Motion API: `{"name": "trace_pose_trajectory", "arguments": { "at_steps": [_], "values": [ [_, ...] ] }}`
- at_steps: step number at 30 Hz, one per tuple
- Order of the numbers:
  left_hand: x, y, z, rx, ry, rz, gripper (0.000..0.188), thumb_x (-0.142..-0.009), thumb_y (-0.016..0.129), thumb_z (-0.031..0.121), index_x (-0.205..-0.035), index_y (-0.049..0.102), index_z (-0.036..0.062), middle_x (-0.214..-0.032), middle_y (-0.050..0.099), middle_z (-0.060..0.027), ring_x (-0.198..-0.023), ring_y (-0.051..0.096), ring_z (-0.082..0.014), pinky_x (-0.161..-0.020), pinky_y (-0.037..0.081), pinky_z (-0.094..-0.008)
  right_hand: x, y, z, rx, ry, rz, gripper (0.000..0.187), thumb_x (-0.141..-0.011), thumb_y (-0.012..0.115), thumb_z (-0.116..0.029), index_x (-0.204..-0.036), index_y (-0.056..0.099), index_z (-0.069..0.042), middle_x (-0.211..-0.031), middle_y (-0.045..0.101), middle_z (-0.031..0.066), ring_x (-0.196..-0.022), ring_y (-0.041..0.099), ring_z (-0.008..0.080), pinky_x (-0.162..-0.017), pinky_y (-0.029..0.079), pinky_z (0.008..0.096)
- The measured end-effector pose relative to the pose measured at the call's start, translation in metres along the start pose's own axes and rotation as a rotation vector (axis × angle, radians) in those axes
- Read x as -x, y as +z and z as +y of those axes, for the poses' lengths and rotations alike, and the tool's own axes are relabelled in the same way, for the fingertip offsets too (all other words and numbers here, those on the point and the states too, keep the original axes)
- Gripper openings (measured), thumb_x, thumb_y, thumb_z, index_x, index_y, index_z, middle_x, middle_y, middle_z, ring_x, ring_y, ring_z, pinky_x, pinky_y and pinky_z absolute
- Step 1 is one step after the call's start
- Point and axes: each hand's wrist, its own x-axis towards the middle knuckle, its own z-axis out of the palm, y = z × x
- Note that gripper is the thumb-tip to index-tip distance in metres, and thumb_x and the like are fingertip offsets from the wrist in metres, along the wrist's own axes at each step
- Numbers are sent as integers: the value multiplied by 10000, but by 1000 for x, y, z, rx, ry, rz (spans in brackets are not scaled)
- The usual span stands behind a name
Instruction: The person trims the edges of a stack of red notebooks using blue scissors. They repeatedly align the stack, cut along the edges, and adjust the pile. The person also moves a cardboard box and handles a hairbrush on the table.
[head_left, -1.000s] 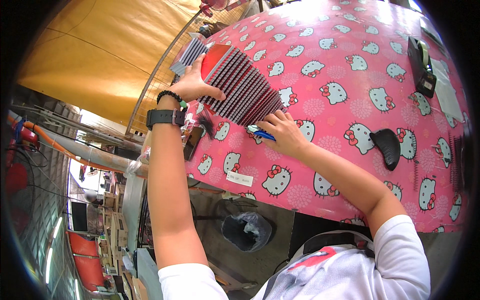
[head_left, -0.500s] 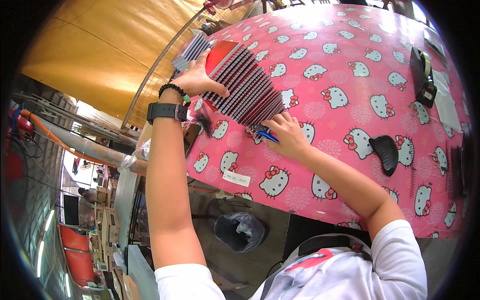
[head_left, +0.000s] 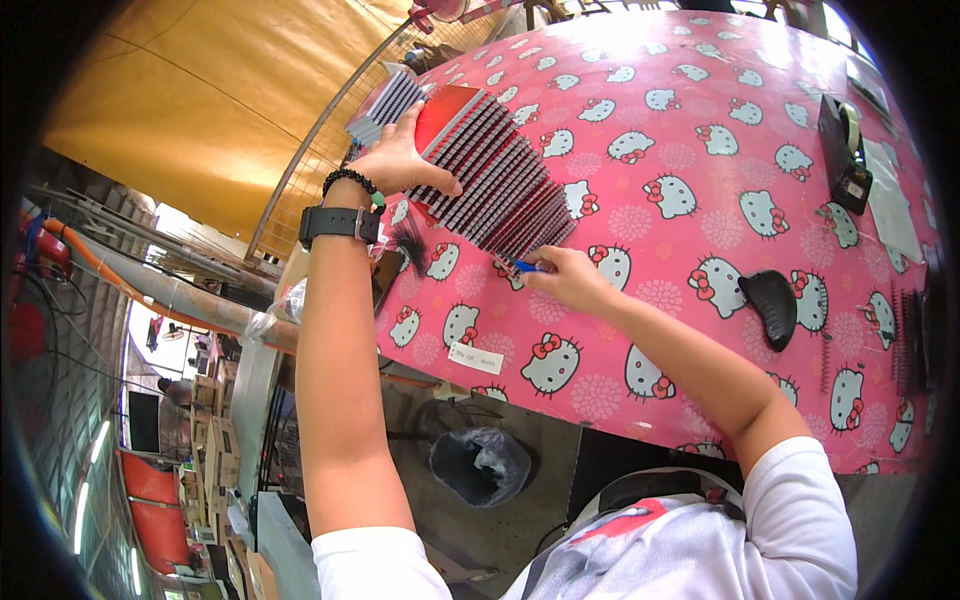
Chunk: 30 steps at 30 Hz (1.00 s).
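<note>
A slanting stack of spiral-bound notebooks (head_left: 500, 165) lies fanned in steps on the table, the uppermost cover red. My left hand (head_left: 398, 165) rests spread at the stack's far left end, its thumb on the bound edges and its fingers stretched along the side. At the near end of the same stack, my right hand (head_left: 567, 278) pinches a small blue-handled tool (head_left: 527, 267). The tool's tip is close to the lowest bindings; its exact kind is too small to tell. Behind my left hand stands another pile of bound notebooks (head_left: 388, 108).
A pink patterned cloth (head_left: 660, 290) covers the table. On it are a paper slip (head_left: 475, 357), a black curved object (head_left: 770, 310), a black tape dispenser (head_left: 848, 160) and dark bristles (head_left: 410, 245). A lined waste bin (head_left: 480, 467) stands below the near edge.
My right hand has turned slightly and its fingers have drawn closer around the blue tool, of which less shows. My left hand stays on the stack.
</note>
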Motion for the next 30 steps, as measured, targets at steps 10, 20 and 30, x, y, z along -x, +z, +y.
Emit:
{"name": "trace_pose_trajectory", "arguments": {
  "at_steps": [10, 20, 30],
  "values": [
    [-4, -1, 0, 7, -3, -18, 1307, -485, 859, 400, -1469, 90, 13, -1482, 214, -212, -1393, 188, -318, -1137, 182, -382, -3, 3, 30, 339, -482, 161, 378, -724, 685, -208, -1070, 591, -87, -1000, 554, 86, -990, 499, 302, -825, 424, 430],
    [-5, 5, -16, -28, 23, 35, 1338, -449, 812, 509, -1487, 67, 110, -1431, 265, -263, -1337, 291, -403, -1101, 278, -444, 2, 7, 16, 634, -544, 280, 437, -693, 700, -194, -1103, 578, -103, -1021, 539, 98, -998, 493, 297, -810, 413, 422],
    [-7, 3, -8, 54, 12, -7, 1312, -465, 845, 404, -1475, 87, 48, -1462, 231, -227, -1370, 230, -343, -1124, 219, -403, -14, -3, 26, -387, 178, -158, 248, -805, 628, -271, -926, 668, -58, -715, 620, 103, -638, 568, 172, -576, 455, 335]
  ]
}}
